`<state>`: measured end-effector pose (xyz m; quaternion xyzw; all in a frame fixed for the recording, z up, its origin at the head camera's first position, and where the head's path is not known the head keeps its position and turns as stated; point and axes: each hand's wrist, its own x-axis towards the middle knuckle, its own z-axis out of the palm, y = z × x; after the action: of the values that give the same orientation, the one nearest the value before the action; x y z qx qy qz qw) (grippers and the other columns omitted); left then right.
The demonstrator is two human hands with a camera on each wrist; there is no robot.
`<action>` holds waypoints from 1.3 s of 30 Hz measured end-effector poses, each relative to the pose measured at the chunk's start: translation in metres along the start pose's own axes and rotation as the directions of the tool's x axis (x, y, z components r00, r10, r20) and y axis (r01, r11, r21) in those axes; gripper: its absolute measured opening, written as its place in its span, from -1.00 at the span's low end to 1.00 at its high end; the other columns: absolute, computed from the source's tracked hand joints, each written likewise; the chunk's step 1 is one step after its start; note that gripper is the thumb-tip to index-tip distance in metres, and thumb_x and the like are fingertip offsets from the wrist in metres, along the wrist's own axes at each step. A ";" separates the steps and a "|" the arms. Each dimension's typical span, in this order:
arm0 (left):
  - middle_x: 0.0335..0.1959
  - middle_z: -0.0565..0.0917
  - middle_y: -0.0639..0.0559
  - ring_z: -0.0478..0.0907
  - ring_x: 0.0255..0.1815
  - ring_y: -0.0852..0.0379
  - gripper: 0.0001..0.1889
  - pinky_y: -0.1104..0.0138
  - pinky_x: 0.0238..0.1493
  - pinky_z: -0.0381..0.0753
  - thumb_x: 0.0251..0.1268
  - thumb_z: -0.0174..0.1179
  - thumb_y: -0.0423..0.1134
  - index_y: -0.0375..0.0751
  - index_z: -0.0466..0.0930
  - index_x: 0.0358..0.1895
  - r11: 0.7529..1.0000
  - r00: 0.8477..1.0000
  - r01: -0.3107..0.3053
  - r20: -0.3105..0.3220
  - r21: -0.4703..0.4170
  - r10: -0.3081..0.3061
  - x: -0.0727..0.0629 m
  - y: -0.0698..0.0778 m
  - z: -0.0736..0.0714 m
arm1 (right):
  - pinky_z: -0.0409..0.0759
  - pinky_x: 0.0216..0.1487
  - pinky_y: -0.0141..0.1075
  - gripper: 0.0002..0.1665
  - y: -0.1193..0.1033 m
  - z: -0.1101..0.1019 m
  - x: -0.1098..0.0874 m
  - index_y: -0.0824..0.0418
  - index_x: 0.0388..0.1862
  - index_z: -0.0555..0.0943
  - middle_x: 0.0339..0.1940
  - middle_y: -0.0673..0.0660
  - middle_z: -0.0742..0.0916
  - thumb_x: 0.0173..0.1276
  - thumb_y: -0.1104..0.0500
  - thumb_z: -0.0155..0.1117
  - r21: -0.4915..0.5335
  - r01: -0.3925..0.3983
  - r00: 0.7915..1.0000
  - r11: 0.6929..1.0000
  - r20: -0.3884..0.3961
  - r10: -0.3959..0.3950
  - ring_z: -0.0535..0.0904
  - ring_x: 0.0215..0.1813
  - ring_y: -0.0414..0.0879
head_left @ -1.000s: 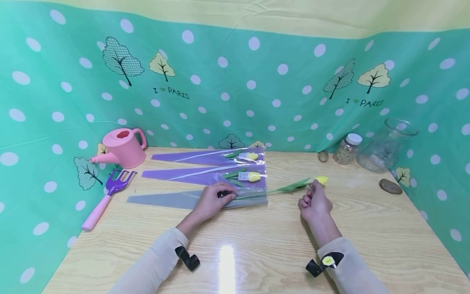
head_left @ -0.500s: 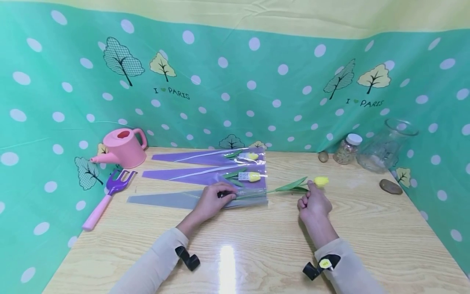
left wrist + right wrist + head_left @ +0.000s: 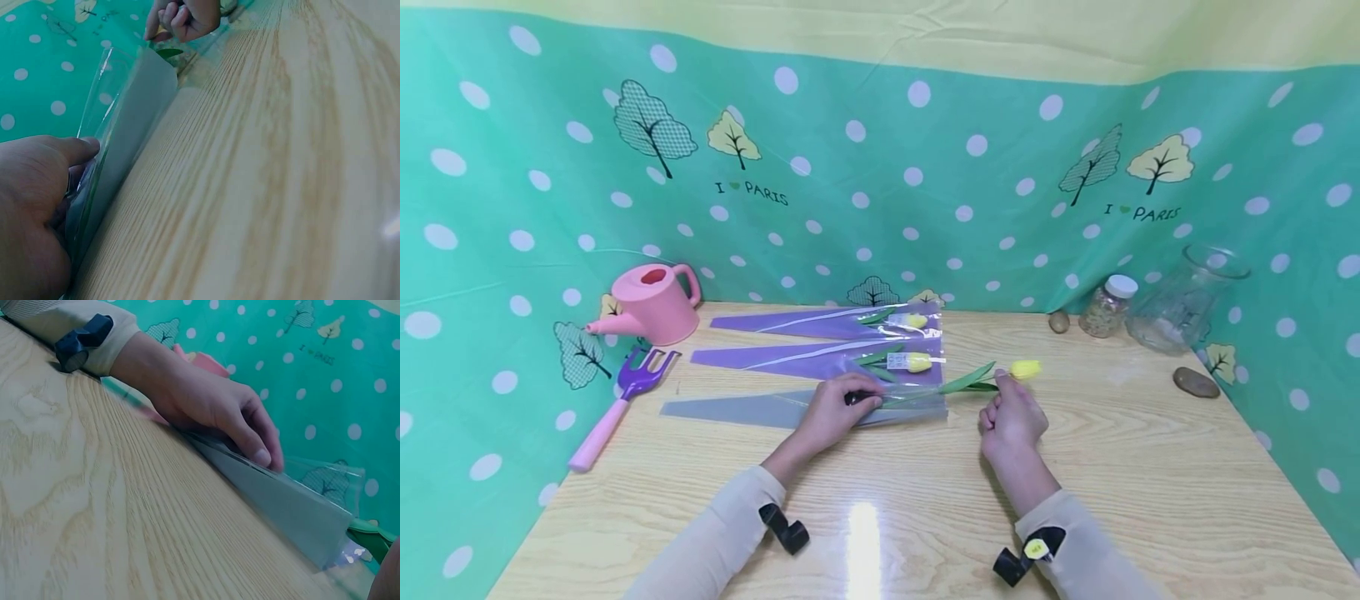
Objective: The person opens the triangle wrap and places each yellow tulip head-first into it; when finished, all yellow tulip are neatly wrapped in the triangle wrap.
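My left hand grips a tapered grey flower sleeve with a clear front, holding its mouth towards the right. In the left wrist view the thumb presses the clear film, and the sleeve gapes at its mouth. Between finger and thumb, my right hand pinches a yellow tulip by the stem just under the bloom. The tulip's lower stem runs inside the sleeve; its green leaves stick out at the mouth. Only a sliver of my right hand shows at the right wrist view's edge.
Two purple sleeves with yellow tulips inside lie behind the grey one. At left are a pink watering can and a hand fork. A glass vase, a lidded jar and two stones stand at right.
My right hand has moved left with the tulip, and the stem has slid further into the grey sleeve. The leaves are now at its mouth. My left hand has stayed in place.
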<state>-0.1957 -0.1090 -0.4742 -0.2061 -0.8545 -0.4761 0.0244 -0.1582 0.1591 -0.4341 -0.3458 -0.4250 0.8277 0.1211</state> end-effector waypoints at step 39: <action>-0.05 0.79 0.15 0.69 0.11 0.11 -0.84 0.24 0.12 0.70 0.37 0.39 -0.21 -0.07 0.83 -0.06 1.000 0.996 -0.024 -0.082 0.002 0.024 0.003 0.004 0.001 | 0.16 -0.71 -0.48 -0.73 0.049 0.028 -0.033 0.17 -0.02 0.63 -0.65 -0.15 0.51 0.36 0.18 0.45 -0.074 0.034 0.996 0.997 0.080 -0.028 0.20 -0.73 -0.34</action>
<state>-0.1965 -0.1057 -0.4703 -0.1965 -0.8505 -0.4835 0.0652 -0.1485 0.0957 -0.4464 -0.3106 -0.4656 0.8222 0.1039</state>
